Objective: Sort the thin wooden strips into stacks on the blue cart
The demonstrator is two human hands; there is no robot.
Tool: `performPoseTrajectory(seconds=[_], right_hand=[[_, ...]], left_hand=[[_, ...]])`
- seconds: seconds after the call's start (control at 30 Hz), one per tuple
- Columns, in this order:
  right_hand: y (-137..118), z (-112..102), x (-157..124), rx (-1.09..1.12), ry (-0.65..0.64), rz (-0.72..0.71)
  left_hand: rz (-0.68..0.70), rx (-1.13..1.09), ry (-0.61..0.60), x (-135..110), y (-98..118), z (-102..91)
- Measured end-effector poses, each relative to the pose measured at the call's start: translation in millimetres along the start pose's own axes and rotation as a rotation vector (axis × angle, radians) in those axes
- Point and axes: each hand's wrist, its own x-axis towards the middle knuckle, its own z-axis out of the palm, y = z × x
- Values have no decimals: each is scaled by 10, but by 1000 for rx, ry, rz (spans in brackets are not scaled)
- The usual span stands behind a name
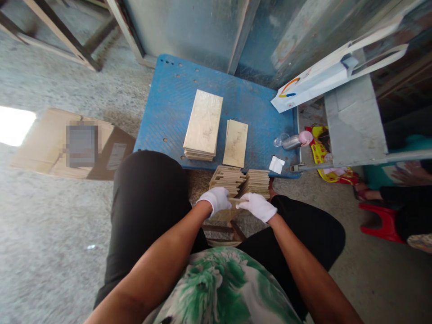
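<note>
My left hand [216, 200], in a white glove, is closed on the left edge of a thin cream panel [232, 212]. The gloved fingers of my right hand [258, 207] pinch that panel's right side. It lies low between my knees, partly blurred and covered by the fingers. Just beyond my hands are two stacks of thin cream pieces: a left stack [227, 179] with notched edges and a right stack [256, 182]. Farther off, a pile of larger cream panels [204, 121] rests on the blue table, beside a smaller pile of panels [235, 143].
The blue plastic table [162, 112] bears a clear-and-pink bottle [293, 140] and a white scrap [276, 164]. A white paper bag [313, 83] leans at its right corner. On the floor stand a cardboard box [50, 144] and a red stool [383, 222] near another person.
</note>
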Motion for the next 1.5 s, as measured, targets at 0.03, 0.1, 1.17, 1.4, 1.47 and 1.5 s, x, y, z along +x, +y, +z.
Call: performPoseTrajectory(seconds=[0.03, 0.1, 1.17, 1.4, 1.47, 1.5], right_hand=[[17, -99, -33, 59, 12, -5], [45, -293, -92, 167, 29, -8], [-543, 339, 9, 323, 479, 275], [-635, 280, 74, 359, 505, 305], [-649, 257, 78, 362, 505, 324], [-652, 239, 83, 362, 507, 328]], left_hand=[[8, -31, 20, -8, 4, -54], [15, -147, 66, -25, 3, -136], [-11, -1291, 424, 55, 130, -42], [-65, -1109, 468, 68, 109, -89], [-59, -1055, 492, 47, 128, -104], [-56, -1035, 501, 30, 142, -116]])
